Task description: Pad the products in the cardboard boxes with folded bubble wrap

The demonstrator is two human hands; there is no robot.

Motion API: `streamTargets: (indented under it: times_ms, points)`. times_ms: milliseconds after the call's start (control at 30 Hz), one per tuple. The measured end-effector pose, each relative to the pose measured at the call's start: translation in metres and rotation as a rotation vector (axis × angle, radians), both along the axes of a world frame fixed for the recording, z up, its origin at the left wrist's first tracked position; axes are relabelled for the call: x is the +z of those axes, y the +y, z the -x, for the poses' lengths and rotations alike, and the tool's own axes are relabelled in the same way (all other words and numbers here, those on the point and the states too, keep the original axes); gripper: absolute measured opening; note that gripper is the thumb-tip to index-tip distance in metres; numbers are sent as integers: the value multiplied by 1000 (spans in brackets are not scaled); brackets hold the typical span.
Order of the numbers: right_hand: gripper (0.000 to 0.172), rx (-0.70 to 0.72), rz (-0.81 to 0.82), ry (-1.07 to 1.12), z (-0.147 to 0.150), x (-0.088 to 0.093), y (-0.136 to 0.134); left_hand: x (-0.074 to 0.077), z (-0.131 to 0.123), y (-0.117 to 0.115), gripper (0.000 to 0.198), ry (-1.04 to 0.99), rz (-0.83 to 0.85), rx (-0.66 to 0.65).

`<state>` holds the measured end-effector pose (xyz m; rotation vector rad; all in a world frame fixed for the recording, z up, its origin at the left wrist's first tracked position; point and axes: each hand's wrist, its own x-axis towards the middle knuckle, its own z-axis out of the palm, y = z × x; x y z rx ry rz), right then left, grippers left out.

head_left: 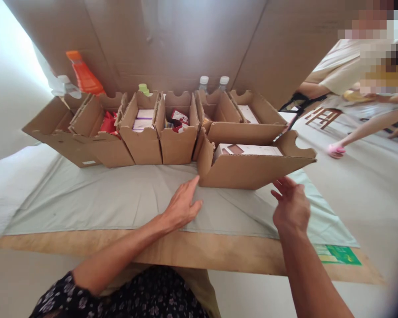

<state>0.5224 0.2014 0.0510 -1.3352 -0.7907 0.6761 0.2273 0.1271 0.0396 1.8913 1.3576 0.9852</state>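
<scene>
A cardboard bin [239,173] sits lengthwise at the front right of the row, holding a white box [255,150]. By its lower left corner is my left hand [183,205], fingers stretched out; whether the fingertips touch the cardboard I cannot tell. My right hand [292,205] is under the bin's sloping right end, fingers apart and slightly curled, with nothing in it. Behind stand more bins: one with red packets [109,123], one with white and purple boxes [144,118], one with mixed packs [180,119], and one with a white box [248,114].
A pale green cloth [119,194] covers most of the wooden table [219,249]. An orange bottle [84,75] and clear bottles with white caps [204,81] stand behind the bins, before a tall cardboard panel [172,39]. A person [348,66] sits at the right, near a wooden stool [323,117].
</scene>
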Motion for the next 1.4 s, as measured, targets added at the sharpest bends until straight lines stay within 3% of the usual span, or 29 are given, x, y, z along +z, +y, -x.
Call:
streamTargets:
  times_ms: [67, 167, 267, 367, 500, 600, 700, 800, 900, 1033, 1200, 1400]
  points:
    - [42, -51, 22, -58, 1, -4, -24, -1, 26, -33, 68, 85, -27, 10]
    - [26, -41, 53, -194, 9, -7, -59, -8, 74, -81, 52, 181, -68, 154]
    - [25, 65, 52, -385, 30, -2, -82, -15, 123, -119, 35, 256, -96, 351]
    - [23, 284, -28, -614, 69, 19, -91, -12, 154, -143, 29, 300, -141, 504]
    - [24, 713, -281, -860, 144, 50, -75, -3, 160, -151, 24, 265, -158, 554]
    - [35, 904, -222, -918, 200, 56, -35, -4, 152, -147, 24, 222, -186, 509]
    - [43, 917, -90, -910, 234, 46, 11, -9, 152, -149, 25, 198, -222, 483]
    - [48, 877, -63, -914, 246, 32, 36, -12, 168, -159, 24, 196, -212, 534]
    - [49, 899, -71, -921, 251, 25, 33, -13, 189, -171, 23, 213, -190, 620]
    - [43, 1030, -98, -930, 273, 25, 24, -11, 210, -178, 22, 229, -196, 683]
    - [42, 1094, -89, -929, 310, 31, 34, -5, 230, -183, 22, 252, -220, 718]
    - [51, 1298, -150, -845, 347, 35, 42, 8, 268, -194, 21, 324, -207, 860]
